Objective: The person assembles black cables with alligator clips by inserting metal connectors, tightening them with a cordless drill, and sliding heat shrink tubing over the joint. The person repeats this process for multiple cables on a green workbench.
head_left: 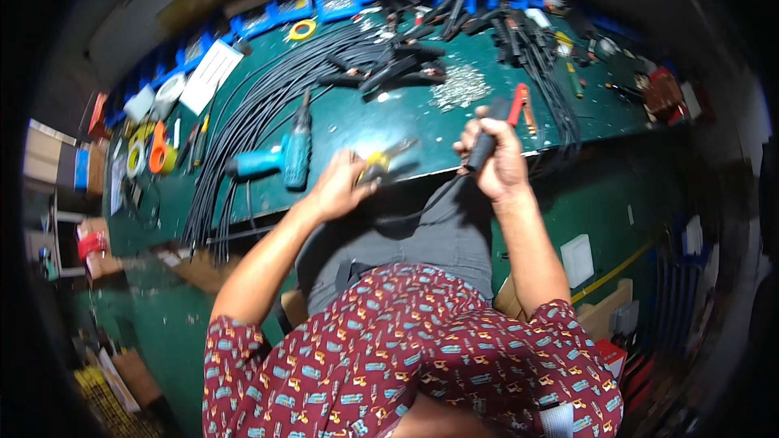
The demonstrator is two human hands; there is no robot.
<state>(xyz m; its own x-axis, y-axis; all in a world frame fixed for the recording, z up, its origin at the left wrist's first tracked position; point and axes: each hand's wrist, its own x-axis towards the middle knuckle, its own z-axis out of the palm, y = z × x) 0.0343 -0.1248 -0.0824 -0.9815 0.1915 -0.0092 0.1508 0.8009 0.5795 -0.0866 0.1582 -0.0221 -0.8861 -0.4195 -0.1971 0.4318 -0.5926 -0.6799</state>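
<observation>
My left hand [339, 186] is closed round a yellow-handled tool [375, 164] at the bench's front edge. Its metal end points right and is smeared, so its exact kind is unclear. In my right hand [501, 158], a black tubular handle [482, 150] stands tilted, gripped by closed fingers. A dark cable [422, 209] runs from below that handle across my lap to the left. Just beyond my right fingers is a red piece [519, 101]; whether it joins the handle I cannot tell. A teal power drill [297, 158] lies left of my left hand.
Long black cables [251, 109] curve over the green bench [349, 126]. Black clamps [393, 73] lie beyond my hands, beside a pile of small metal parts [461, 87]. More cables [544, 65] lie at right. Blue bins [337, 4] line the back; orange scissors [157, 148] lie left.
</observation>
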